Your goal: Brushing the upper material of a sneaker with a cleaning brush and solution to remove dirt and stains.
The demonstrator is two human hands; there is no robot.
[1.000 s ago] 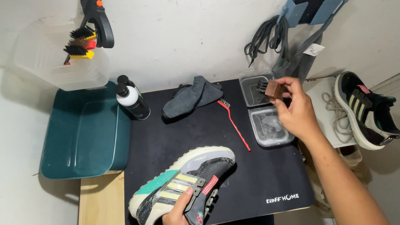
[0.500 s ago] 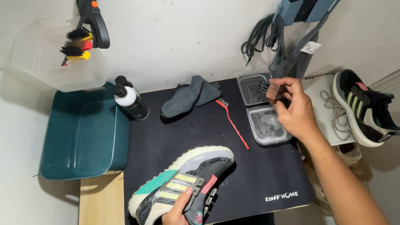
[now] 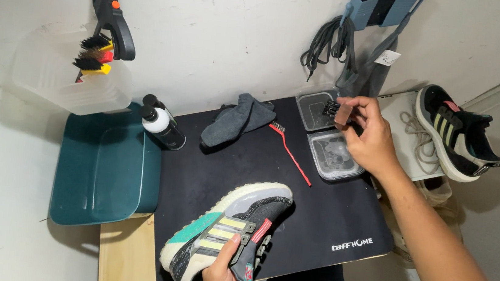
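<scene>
Matt black mat (image 3: pixel 328 221), knit-cloth sneaker (image 3: pixel 225 236), clear plastic trays (image 3: pixel 334 158)

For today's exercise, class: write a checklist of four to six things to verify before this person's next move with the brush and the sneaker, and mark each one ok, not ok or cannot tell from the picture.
1. Brush gripped in the right hand: ok, the fingers close on its brown block.
2. Sneaker held by the left hand: ok, gripped near the laces, lying on its side on the black mat.
3. Clear containers within reach: ok, directly under the brush.
4. Liquid in the containers: cannot tell.
5. Laces out of the sneaker: cannot tell.
6. Grey cloth and red-handled brush at hand: ok, both on the mat.
</scene>
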